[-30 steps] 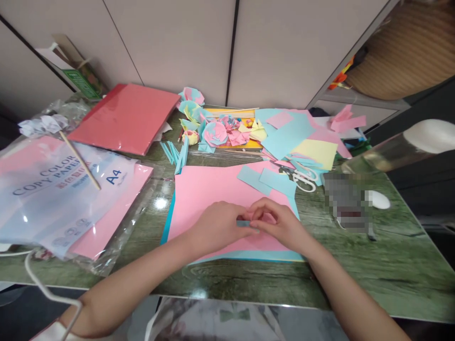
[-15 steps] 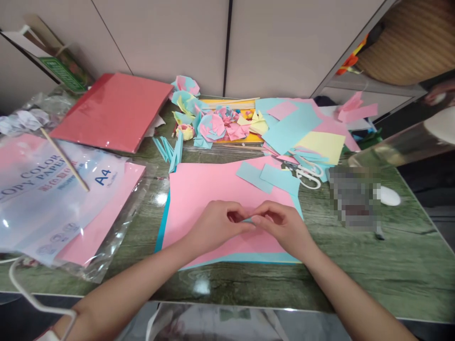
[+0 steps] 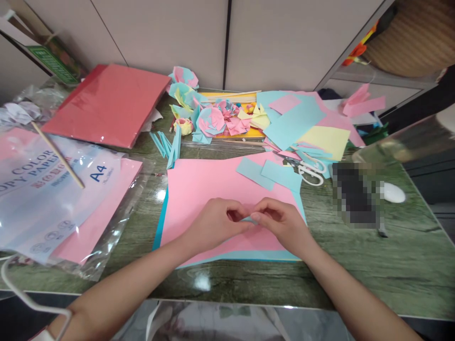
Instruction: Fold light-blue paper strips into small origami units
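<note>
My left hand (image 3: 218, 222) and my right hand (image 3: 279, 220) meet fingertip to fingertip above a pink sheet of paper (image 3: 199, 184). Pinched between them is a small piece of light-blue paper (image 3: 248, 219), mostly hidden by my fingers. Both hands are closed on it. Under the pink sheet, blue sheets show along the left and front edges. Two light-blue paper rectangles (image 3: 280, 174) lie at the sheet's far right corner. White-handled scissors (image 3: 311, 169) rest just beyond that corner. Folded light-blue strips (image 3: 174, 147) stand near its far left corner.
Paper flowers (image 3: 211, 121) and cut paper sheets (image 3: 296, 116) lie along the back. A red folder (image 3: 110, 106) and a plastic pack of A4 colour paper (image 3: 60, 199) occupy the left. A blurred-out dark object (image 3: 355, 194) and a white oval item (image 3: 394, 192) sit at right.
The view has shifted slightly, so the table items sit a little differently in the picture. My hands keep nearly the same pinch, with the right fingers barely moved.
</note>
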A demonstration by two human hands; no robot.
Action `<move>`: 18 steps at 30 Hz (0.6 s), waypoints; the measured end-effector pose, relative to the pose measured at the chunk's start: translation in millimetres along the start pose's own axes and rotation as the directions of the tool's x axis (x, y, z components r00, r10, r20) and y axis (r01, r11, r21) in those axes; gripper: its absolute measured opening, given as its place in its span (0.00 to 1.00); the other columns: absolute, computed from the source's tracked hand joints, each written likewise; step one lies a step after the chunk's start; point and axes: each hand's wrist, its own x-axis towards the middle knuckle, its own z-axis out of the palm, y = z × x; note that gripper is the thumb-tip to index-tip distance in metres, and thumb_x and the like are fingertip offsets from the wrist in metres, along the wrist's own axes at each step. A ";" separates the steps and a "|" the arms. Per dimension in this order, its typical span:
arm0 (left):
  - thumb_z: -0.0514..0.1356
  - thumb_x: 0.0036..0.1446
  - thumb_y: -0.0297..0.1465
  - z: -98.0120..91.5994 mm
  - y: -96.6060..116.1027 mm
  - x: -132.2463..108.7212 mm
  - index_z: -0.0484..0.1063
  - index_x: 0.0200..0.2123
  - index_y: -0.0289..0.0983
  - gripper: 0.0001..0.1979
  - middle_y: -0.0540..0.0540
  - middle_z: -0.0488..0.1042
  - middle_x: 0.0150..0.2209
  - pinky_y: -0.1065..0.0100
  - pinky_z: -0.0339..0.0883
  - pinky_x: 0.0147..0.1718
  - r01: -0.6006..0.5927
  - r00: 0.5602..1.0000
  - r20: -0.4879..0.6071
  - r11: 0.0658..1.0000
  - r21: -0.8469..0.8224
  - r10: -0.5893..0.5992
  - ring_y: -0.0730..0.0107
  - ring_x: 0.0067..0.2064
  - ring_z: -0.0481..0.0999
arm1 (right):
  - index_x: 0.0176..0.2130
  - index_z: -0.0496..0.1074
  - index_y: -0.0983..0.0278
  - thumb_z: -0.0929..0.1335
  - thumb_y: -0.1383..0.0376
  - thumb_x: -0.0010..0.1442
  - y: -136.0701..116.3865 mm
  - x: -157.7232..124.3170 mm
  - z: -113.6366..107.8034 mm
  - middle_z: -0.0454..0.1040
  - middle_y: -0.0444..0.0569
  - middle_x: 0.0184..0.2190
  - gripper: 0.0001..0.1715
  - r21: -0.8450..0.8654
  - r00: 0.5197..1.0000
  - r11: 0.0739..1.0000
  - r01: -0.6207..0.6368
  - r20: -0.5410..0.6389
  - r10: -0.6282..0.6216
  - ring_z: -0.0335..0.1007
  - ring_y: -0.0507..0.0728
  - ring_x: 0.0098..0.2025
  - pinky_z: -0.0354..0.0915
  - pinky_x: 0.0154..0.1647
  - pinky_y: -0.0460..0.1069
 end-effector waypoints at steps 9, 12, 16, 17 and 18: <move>0.60 0.44 0.36 -4.7 2.1 -0.3 0.72 0.26 0.36 0.09 0.52 0.70 0.24 0.74 0.57 0.24 0.017 0.998 0.059 0.999 -0.030 -0.015 0.76 0.26 0.64 | 0.25 0.68 0.63 0.67 0.60 0.49 1.6 1.2 -3.7 0.70 0.43 0.23 0.09 -0.041 1.000 0.999 0.001 0.007 -0.001 0.63 0.50 0.27 0.59 0.27 0.45; 0.58 0.47 0.36 -7.5 2.3 -0.2 0.73 0.25 0.35 0.09 0.51 0.71 0.23 0.74 0.57 0.25 0.007 0.999 0.042 1.000 -0.019 -0.006 0.76 0.26 0.64 | 0.25 0.67 0.63 0.67 0.59 0.50 3.5 1.8 -5.6 0.69 0.43 0.22 0.10 -0.066 1.000 0.998 0.021 -0.015 -0.022 0.62 0.50 0.26 0.58 0.26 0.45; 0.57 0.48 0.35 -8.1 2.5 -0.6 0.73 0.24 0.35 0.09 0.51 0.71 0.23 0.74 0.57 0.24 -0.019 1.000 0.015 1.000 -0.011 0.020 0.76 0.25 0.64 | 0.25 0.67 0.63 0.67 0.59 0.50 4.4 1.7 -7.1 0.68 0.43 0.22 0.10 -0.083 0.999 0.995 0.047 -0.021 -0.049 0.62 0.50 0.26 0.58 0.26 0.46; 0.57 0.48 0.35 -7.7 2.6 -0.9 0.72 0.24 0.35 0.09 0.51 0.71 0.22 0.74 0.57 0.24 -0.022 1.000 0.013 1.000 -0.007 0.022 0.76 0.25 0.64 | 0.25 0.67 0.63 0.67 0.59 0.50 4.3 1.4 -7.5 0.68 0.43 0.22 0.10 -0.083 0.998 0.995 0.053 -0.017 -0.055 0.62 0.50 0.26 0.58 0.26 0.46; 0.57 0.48 0.35 -7.2 2.7 -1.2 0.72 0.24 0.35 0.09 0.51 0.71 0.22 0.74 0.56 0.24 -0.023 1.000 0.013 1.000 -0.001 0.023 0.77 0.25 0.64 | 0.25 0.67 0.63 0.67 0.59 0.50 4.1 1.0 -7.8 0.68 0.43 0.22 0.10 -0.081 0.998 0.995 0.059 -0.012 -0.060 0.61 0.50 0.26 0.57 0.26 0.46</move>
